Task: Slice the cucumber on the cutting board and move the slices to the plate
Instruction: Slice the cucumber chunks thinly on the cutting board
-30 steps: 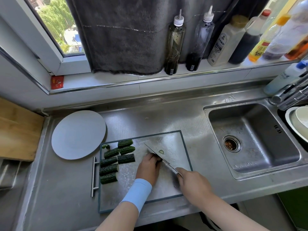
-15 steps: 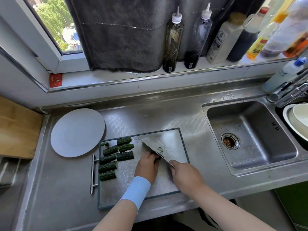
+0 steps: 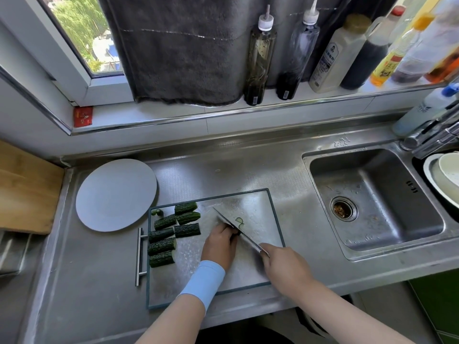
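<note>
A steel cutting board (image 3: 178,281) with a dark rim lies on the counter. Several dark green cucumber chunks (image 3: 162,245) lie on its left part. My left hand (image 3: 219,245), with a blue wristband, curls over a cucumber piece that it mostly hides, right against the blade. My right hand (image 3: 285,268) grips the handle of a cleaver (image 3: 244,219), whose broad blade leans to the right over the board. A thin slice (image 3: 239,220) sticks to the blade. The round grey plate (image 3: 116,194) sits left of the board with nothing on it.
A sink (image 3: 372,194) lies to the right, with a tap and bowls (image 3: 444,175) at the far right. Bottles (image 3: 259,58) line the windowsill behind. A wooden board (image 3: 24,187) lies at the far left. A steel handle (image 3: 139,256) juts from the cutting board's left side.
The cleaver blade has leaned over to the right and now shows its broad side, with a slice stuck on it. My left hand stays on the cucumber piece.
</note>
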### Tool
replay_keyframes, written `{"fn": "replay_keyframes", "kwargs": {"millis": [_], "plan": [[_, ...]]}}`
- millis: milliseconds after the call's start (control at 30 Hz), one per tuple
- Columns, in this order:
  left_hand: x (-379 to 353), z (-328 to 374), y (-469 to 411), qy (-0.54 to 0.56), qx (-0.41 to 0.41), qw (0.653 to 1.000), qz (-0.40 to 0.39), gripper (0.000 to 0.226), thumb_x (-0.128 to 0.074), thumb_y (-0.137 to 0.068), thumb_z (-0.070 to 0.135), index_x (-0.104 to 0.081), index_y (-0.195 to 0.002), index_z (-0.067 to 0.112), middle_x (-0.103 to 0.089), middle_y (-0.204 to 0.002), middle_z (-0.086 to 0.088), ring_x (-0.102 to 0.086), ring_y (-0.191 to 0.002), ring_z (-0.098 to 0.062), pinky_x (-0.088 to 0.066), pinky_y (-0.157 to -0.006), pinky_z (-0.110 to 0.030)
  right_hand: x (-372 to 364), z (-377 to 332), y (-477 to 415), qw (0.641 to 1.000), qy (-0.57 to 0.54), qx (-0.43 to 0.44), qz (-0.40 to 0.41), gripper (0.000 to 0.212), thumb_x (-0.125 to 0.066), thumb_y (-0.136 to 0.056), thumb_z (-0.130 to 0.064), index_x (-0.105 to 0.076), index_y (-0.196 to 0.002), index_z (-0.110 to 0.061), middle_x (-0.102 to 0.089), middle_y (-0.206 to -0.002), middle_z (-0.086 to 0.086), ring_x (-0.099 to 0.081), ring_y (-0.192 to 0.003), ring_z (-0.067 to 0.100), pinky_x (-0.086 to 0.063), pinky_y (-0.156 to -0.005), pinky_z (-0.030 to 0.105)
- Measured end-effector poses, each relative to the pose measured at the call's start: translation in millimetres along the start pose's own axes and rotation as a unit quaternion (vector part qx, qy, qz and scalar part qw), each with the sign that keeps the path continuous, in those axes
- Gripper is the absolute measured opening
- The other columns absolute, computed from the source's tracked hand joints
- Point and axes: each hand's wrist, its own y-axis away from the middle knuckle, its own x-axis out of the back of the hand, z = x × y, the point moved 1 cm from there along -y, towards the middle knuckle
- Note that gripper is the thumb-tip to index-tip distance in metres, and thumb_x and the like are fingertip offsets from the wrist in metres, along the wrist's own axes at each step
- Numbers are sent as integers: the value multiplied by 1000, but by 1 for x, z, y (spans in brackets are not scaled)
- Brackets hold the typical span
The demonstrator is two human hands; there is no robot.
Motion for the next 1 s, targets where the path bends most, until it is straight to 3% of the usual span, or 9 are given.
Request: {"fn": "replay_keyframes", "kwargs": {"millis": [300,433,567,767,1000], "plan": [[-5,-6,0,7,-48,999,-1,15,-76,-75,4,-73,-90,9,-65,-96,-7,-60,-89,-25,-55,-68,-32,-8,-14,-27,1000,-1,10,-12,29,-35,-101,-29,-60,-115,-30,-70,-95,5,-62,-87,30,-44,-65,34],[-3,-6,1,7,-34,999,-2,15,-76,-76,5,-73,-89,11,-65,-93,-6,-62,-86,-27,-55,-66,-32,-7,-10,-20,1000,6,25,3,26,-35,-102,-30,-58,-115,-30,-70,-92,3,-61,-82,29,-38,-61,33],[0,-6,-1,-3,-25,1000,-10,11,-75,-78,8,-74,-88,13,-67,-97,-5,-64,-85,-27,-53,-69,-29,-7,-2,-3,999,6,25,21,20,-35,-102,-34,-53,-110,-29,-67,-84,3,-49,-68,26,-36,-59,34],[1,-4,0,-10,-22,1000,-4,12,-75,-77,8,-74,-88,13,-68,-97,-3,-65,-84,-26,-51,-70,-26,0,2,8,1000,14,18,9,10,-36,-101,-32,-44,-93,-31,-66,-83,5,-49,-71,30,-32,-58,35],[1,-3,0,5,-20,1000,-5,12,-76,-76,8,-75,-87,12,-67,-94,-2,-64,-84,-24,-51,-68,-25,-6,-7,-7,1000,3,3,-7,19,-36,-101,-28,-54,-100,-29,-67,-85,5,-51,-71,29,-37,-60,34]]}}
